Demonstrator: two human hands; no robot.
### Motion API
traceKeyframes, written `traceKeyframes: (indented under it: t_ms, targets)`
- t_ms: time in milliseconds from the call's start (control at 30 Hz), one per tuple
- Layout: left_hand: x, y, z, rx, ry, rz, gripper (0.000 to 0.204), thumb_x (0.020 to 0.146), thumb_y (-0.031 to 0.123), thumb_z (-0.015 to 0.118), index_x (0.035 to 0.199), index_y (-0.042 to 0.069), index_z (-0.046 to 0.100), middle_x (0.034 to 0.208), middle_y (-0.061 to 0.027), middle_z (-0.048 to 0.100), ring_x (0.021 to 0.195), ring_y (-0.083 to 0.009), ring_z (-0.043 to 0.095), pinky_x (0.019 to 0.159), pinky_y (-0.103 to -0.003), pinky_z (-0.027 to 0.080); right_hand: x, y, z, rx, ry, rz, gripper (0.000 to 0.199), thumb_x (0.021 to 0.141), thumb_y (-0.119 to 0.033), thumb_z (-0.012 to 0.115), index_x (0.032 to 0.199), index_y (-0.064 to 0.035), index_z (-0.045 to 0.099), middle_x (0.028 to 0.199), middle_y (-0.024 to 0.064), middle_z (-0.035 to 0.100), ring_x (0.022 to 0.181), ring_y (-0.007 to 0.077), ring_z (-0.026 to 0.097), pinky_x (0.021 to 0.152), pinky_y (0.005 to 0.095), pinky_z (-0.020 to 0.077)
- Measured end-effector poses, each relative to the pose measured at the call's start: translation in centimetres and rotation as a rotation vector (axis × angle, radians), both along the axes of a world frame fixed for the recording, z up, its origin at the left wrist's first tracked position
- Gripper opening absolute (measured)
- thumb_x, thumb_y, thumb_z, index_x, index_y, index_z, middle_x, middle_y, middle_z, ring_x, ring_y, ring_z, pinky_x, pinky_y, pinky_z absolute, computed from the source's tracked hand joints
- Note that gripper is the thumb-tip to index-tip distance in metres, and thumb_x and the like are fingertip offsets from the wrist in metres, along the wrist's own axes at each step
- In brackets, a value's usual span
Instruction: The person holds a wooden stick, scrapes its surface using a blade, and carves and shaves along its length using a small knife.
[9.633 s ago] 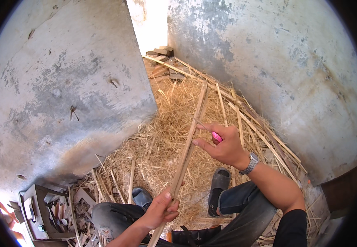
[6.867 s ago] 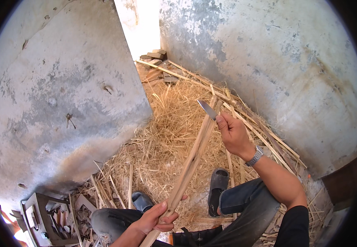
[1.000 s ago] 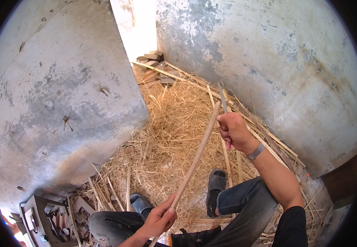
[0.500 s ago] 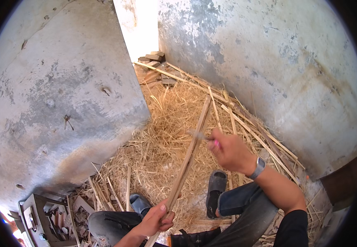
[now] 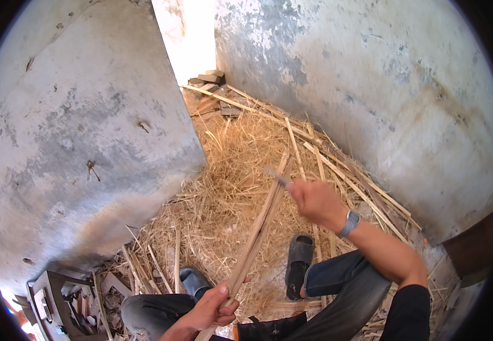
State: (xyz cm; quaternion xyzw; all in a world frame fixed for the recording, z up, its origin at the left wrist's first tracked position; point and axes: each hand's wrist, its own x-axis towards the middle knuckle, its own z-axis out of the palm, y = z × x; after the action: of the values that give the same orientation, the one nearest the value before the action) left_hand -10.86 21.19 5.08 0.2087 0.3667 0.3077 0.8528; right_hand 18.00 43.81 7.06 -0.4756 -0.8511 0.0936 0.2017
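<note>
My left hand [image 5: 212, 307] grips the near end of a long pale wooden stick [image 5: 258, 230] that slants up and away over a heap of straw [image 5: 229, 170]. My right hand [image 5: 314, 202] holds a knife [image 5: 276, 175], whose blade lies against the upper part of the stick. A watch sits on my right wrist. My two dark sandals [image 5: 298, 262] rest on the straw below the stick.
Two rough grey concrete walls [image 5: 87, 142] close in left and right, with a bright gap between them at the top. Several long sticks [image 5: 337, 170] lie along the foot of the right wall. A small crate of tools [image 5: 59, 301] stands at the lower left.
My right hand with the knife has slid down along the stick toward me over the last second. My left hand keeps its grip on the near end.
</note>
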Motion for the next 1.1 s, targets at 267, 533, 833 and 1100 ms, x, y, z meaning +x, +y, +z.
traceKeyframes:
  t_ms: [267,533,833,1100]
  targets:
    - [0.6,-0.4,0.6,-0.084,-0.002,-0.006,0.069,0.112,0.055,0.038,0.163,0.009,0.032,0.068,0.0039,0.030,0.050,-0.0057,0.024,0.046,-0.023,0.023,1.7,1.7,-0.2,0.109,-0.076,-0.064,0.045,0.112,-0.042,0.039,0.087,-0.0105,0.059,0.053,0.0137,0.056,0.045,0.0348,0.059,0.042,0.0483,0.0466]
    - [0.2,0.2,0.3,-0.056,0.031,0.019,0.066,0.114,0.052,0.034,0.164,0.009,0.030,0.068,0.0041,0.029,0.050,-0.0058,0.024,0.048,-0.022,0.025,1.2,1.5,0.1,0.097,0.026,-0.065,0.044,0.109,-0.040,0.050,0.079,-0.0084,0.056,0.054,0.0159,0.053,0.049,0.0388,0.057,0.047,0.0490,0.0447]
    - [0.0,0.0,0.0,-0.061,0.015,0.003,0.068,0.112,0.056,0.036,0.163,0.010,0.032,0.070,0.0037,0.031,0.051,-0.0061,0.024,0.047,-0.022,0.027,4.3,4.8,0.3,0.080,0.004,-0.247,0.046,0.109,-0.047,0.049,0.086,-0.0083,0.060,0.055,0.0134,0.056,0.050,0.0344,0.059,0.048,0.0477,0.0442]
    - [0.2,0.5,0.3,0.107,0.071,0.005,0.073,0.110,0.059,0.041,0.164,0.011,0.030,0.070,0.0037,0.030,0.052,-0.0062,0.025,0.048,-0.022,0.028,2.4,1.0,1.1,0.026,0.602,-0.067,0.048,0.105,-0.050,0.061,0.091,-0.0043,0.067,0.051,0.0028,0.042,0.046,0.0175,0.042,0.048,0.0379,0.0334]
